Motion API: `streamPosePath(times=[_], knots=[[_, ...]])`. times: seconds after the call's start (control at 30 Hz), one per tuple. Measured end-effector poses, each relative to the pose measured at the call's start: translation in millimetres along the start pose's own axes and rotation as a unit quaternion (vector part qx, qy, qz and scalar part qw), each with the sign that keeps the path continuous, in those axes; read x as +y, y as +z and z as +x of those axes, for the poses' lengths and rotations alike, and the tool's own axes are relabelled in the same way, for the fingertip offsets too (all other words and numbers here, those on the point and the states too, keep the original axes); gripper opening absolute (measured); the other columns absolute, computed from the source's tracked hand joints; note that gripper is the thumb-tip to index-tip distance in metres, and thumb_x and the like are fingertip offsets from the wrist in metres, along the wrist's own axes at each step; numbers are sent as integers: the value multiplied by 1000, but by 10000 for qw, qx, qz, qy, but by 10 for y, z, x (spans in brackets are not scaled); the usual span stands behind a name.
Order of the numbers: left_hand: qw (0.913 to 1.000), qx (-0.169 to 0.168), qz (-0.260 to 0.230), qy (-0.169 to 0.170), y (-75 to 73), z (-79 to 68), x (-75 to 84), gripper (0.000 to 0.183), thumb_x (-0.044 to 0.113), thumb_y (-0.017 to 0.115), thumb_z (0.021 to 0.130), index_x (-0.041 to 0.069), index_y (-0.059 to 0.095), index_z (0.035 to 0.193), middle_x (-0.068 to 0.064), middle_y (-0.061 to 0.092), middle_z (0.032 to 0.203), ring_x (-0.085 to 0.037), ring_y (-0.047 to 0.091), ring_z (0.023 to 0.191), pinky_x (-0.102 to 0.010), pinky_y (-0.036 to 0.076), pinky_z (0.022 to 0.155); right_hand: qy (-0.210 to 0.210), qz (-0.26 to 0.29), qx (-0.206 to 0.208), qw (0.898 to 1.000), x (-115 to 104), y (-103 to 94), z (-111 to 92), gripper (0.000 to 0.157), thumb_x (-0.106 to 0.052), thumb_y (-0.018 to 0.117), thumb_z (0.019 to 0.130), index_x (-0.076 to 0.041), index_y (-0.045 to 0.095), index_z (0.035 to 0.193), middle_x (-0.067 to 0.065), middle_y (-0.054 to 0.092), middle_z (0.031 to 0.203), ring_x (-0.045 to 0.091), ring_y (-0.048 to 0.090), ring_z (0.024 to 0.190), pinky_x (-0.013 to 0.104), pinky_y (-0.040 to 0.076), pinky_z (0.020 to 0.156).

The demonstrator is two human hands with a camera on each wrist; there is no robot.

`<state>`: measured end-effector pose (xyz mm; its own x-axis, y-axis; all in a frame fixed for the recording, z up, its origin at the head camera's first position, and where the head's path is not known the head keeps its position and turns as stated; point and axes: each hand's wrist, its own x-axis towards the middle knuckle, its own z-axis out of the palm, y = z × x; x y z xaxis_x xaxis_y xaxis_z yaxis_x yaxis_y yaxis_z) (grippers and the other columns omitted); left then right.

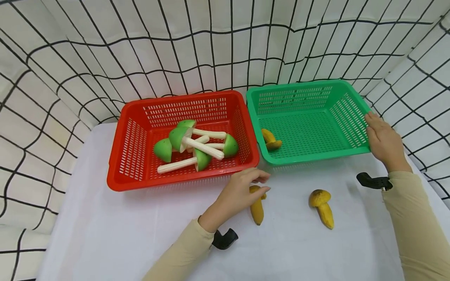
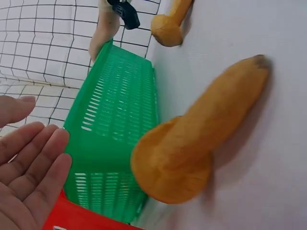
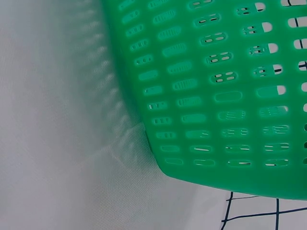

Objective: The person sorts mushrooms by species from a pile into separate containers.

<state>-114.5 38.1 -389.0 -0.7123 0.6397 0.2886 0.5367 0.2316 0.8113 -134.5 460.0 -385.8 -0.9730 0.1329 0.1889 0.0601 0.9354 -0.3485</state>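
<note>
My left hand point(image 1: 240, 195) hovers over a yellow toy mushroom point(image 1: 258, 212) lying on the white cloth, partly covering its cap in the head view. The left wrist view shows that mushroom point(image 2: 206, 120) whole, apart from my fingers point(image 2: 48, 148), which are spread with nothing in them. My right hand point(image 1: 384, 140) rests on the right rim of a green basket point(image 1: 316, 158); the right wrist view shows the basket's slotted wall point(image 3: 196, 100) but no fingers. Another yellow mushroom point(image 1: 321, 208) lies farther right on the cloth. Inside the green basket, yellow mushroom shapes point(image 1: 270, 139) sit at the left end.
Left of the green basket stands a red basket point(image 1: 140, 185) holding several green-capped toy mushrooms point(image 1: 179, 138) with white stems. Black wire grid panels point(image 1: 211, 37) with white sheeting behind them border the back and sides. White cloth point(image 1: 116, 234) covers the table.
</note>
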Motion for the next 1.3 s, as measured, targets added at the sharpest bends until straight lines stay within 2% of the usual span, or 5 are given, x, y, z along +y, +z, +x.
streamPosePath(times=[0.17,0.43,0.6,0.83,1.3], knots=[[9981,288,-325,-426,40,-181,-82,20,2,71,82,-3,66,101,-10,67,96,-19,66,87,-32,54,78,14,18,22,10000,1,-5,11,50,-21,19,102,4,26,146,21,23,151,36,17,140,50,12,113],[9897,786,-231,-1173,148,-449,-188,13,4,73,80,0,67,91,-4,66,86,-14,64,78,-25,54,72,87,-4,16,10000,-22,-26,16,52,-22,18,101,4,26,145,21,23,151,35,17,141,51,12,113],[9832,857,-295,-1583,254,-538,-268,12,5,74,81,2,67,90,-3,66,83,-12,63,74,-22,54,69,77,-6,101,9999,-19,-40,2,52,-21,18,101,5,28,145,22,25,150,36,19,140,50,13,113],[9806,909,-161,-1729,377,-552,-348,16,6,77,77,0,67,88,-4,66,80,-12,63,69,-21,53,65,39,42,155,9999,-21,-11,-4,51,-21,19,101,5,28,144,22,26,149,36,20,140,49,13,113],[9708,585,438,-2287,440,-455,-296,23,16,80,75,4,64,85,3,59,73,-6,54,65,-20,44,62,3,70,200,9998,-1,11,-4,51,-21,20,101,4,30,144,21,27,149,35,20,140,48,13,113]])
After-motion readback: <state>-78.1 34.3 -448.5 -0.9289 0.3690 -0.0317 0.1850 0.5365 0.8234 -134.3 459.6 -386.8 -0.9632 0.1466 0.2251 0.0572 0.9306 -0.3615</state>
